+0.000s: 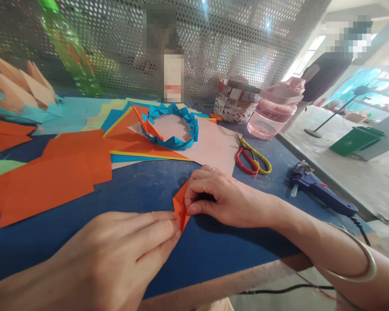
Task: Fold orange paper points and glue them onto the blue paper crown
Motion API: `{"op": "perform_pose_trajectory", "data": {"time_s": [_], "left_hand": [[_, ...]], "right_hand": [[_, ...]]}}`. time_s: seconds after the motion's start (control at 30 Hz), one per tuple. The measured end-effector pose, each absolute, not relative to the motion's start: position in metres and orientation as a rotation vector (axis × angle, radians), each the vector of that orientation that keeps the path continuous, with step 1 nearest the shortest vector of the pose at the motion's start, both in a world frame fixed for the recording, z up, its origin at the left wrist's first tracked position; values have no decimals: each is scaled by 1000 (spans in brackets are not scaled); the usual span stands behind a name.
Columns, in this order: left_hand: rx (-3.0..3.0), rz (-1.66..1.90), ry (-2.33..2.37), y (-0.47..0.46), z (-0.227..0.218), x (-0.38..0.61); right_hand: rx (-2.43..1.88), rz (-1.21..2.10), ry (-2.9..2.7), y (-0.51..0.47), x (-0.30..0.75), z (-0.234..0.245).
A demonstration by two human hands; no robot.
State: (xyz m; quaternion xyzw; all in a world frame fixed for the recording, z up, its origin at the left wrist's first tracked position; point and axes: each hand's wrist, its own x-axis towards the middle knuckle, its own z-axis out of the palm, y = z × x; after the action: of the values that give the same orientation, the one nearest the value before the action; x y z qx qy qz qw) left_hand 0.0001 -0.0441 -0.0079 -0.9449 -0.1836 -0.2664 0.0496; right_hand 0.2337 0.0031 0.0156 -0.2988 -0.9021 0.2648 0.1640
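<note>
A small folded orange paper piece (180, 206) rests on the blue table top (142, 194) near its front edge. My right hand (220, 196) pinches the piece from the right, fingers curled and pressed together. My left hand (116, 255) comes in from the lower left, its fingertips pressed on the lower corner of the same piece. Both hands hold the paper between them.
Orange sheets (52, 172) lie at the left. A blue folded-paper ring (173, 125) sits on sheets behind. Red and yellow scissors (251, 157), a blue glue gun (317, 192), a pink container (272, 114), a woven cup (235, 101) and a green bottle (69, 47) stand around. A person stands far right.
</note>
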Motion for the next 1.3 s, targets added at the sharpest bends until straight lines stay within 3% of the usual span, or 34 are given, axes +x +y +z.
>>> {"op": "perform_pose_trajectory", "data": {"time_s": [0.27,1.3], "left_hand": [[-2863,-776,-513,-43,-6,0],[-2913,-802,-720,-40,-8,1]], "right_hand": [[-1027,624,-2613,-6,229,16],[-1013,675,-2577,-5,231,15]]}}
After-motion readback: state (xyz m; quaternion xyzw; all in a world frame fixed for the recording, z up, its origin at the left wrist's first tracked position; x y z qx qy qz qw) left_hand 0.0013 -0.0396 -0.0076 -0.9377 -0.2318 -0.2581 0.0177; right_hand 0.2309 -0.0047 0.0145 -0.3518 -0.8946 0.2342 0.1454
